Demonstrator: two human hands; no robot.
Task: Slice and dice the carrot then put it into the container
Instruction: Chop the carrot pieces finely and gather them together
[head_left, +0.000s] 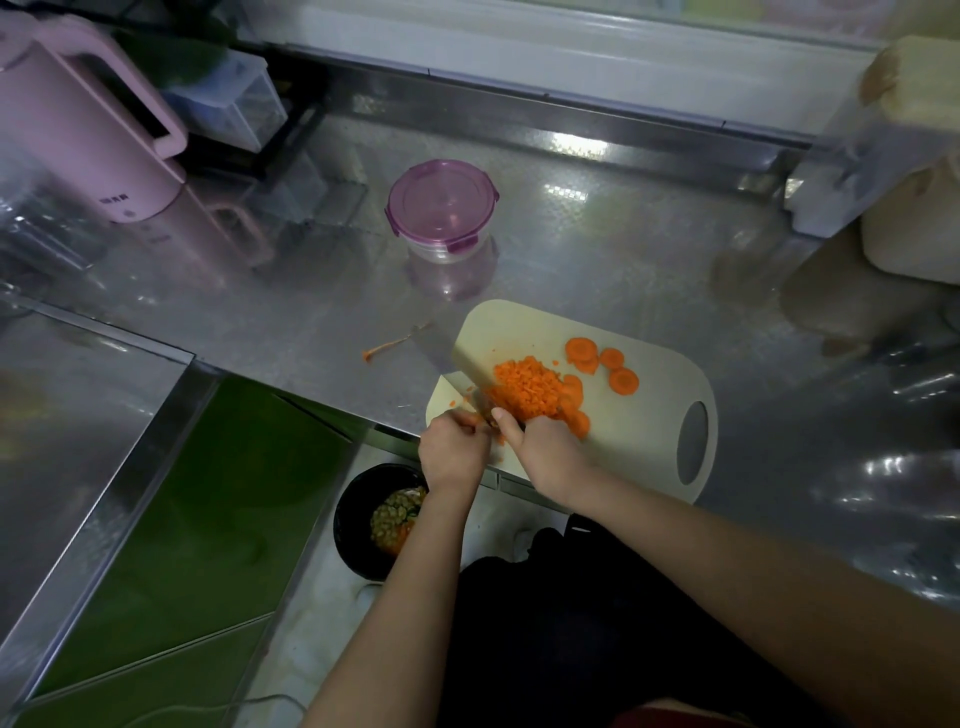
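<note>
Lid-shut container stands well apart; left hand curls at the knife heel, hold unclear; carrot dice, light, loose and damp, likely want scooping on the blade; right hand wraps the handle; stiff slices lie on the board

My two bare forearms reach forward from the lower edge of the view and converge, the right one coming in long from the lower right, the left one rising more steeply from below. My right hand is back-up, fingers wrapped round the handle of the knife, with the thumb stretched forward along its top. My left hand sits just beside it, back-up, its fingers curled under toward the heel of the blade, though whether they pinch anything I cannot make out.
</note>
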